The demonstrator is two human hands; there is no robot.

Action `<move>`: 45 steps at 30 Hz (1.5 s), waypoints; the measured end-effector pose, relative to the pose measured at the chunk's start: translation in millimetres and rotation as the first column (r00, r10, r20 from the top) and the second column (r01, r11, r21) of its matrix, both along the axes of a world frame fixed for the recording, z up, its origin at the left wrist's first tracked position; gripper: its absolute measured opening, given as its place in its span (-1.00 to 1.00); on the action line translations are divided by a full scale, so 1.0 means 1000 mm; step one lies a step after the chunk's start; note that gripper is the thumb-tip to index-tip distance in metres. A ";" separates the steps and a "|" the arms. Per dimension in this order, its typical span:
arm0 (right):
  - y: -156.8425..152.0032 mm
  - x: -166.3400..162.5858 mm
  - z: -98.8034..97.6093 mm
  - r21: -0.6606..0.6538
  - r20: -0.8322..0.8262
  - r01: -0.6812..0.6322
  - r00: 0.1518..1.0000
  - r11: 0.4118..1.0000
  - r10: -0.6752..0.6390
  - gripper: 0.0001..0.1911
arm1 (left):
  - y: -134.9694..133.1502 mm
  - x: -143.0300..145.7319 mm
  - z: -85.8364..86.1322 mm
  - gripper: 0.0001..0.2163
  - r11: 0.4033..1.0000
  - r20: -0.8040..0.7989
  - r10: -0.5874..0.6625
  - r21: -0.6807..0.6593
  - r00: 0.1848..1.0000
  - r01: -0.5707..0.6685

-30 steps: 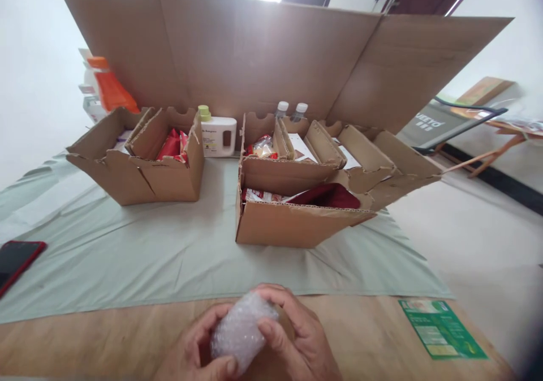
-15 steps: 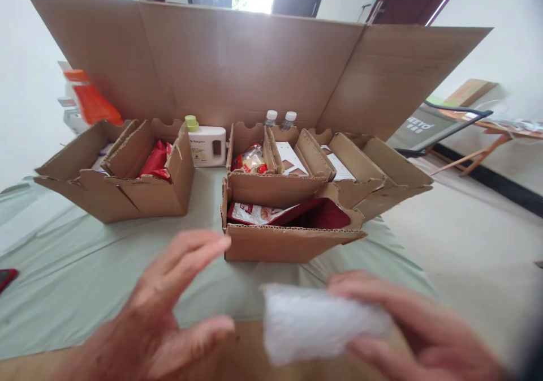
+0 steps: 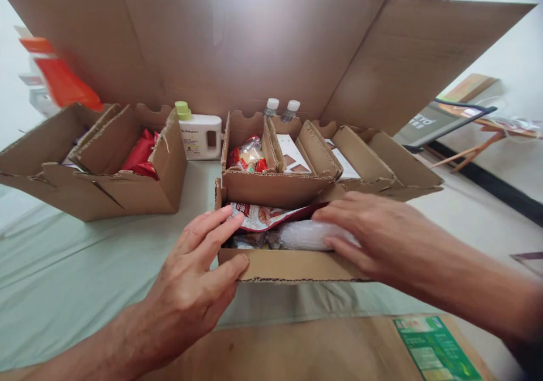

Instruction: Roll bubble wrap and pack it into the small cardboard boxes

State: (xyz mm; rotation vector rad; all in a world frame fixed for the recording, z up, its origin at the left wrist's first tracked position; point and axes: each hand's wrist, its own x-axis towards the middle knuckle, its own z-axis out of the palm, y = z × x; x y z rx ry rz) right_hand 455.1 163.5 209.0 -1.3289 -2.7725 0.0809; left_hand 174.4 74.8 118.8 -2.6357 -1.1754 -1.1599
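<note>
My right hand [image 3: 369, 231] is closed on a roll of bubble wrap [image 3: 303, 235], a whitish translucent bundle that lies inside the front cardboard box [image 3: 292, 265]. Beside it in the same box are a printed dark-red bag [image 3: 263, 215] and some dark packets, partly hidden. At the box's left end is my left hand [image 3: 207, 268], its fingers stretched and apart. Two fingertips touch the bag's edge, while the thumb rests on the front wall, which leans outward.
Behind stand cardboard bins holding red-and-clear packets [image 3: 250, 154] and white boxes [image 3: 292, 154]. A white jug [image 3: 201, 137] with a green cap stands beside the left bins, which hold a red packet [image 3: 142, 154]. A tall cardboard panel [image 3: 254, 47] rises at the back.
My right hand has carried the bubble wrap forward into the front box. My left hand has moved up to the box's left end. The front wall now tilts outward, and the view looks lower.
</note>
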 end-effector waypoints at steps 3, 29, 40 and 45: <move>0.003 -0.023 -0.017 -0.146 0.036 0.036 0.999 0.989 -0.031 -0.73 | 0.003 0.001 -0.001 -0.72 1.000 0.020 0.007 -0.006 1.000 -0.006; -0.045 0.012 -0.006 0.165 -0.171 0.299 0.947 0.940 -0.271 -0.70 | -0.023 -0.005 -0.007 -0.46 0.980 0.135 0.189 0.042 0.973 -0.196; -0.040 0.027 -0.108 -0.306 -0.630 0.306 0.645 0.902 -0.433 -0.48 | 0.014 0.012 -0.056 -0.20 0.786 0.563 0.304 -0.604 0.769 0.131; -0.084 0.034 -0.124 -0.272 -0.640 0.382 0.614 0.883 -0.463 -0.60 | -0.012 0.042 -0.049 -0.29 0.812 0.642 0.310 -0.562 0.702 0.156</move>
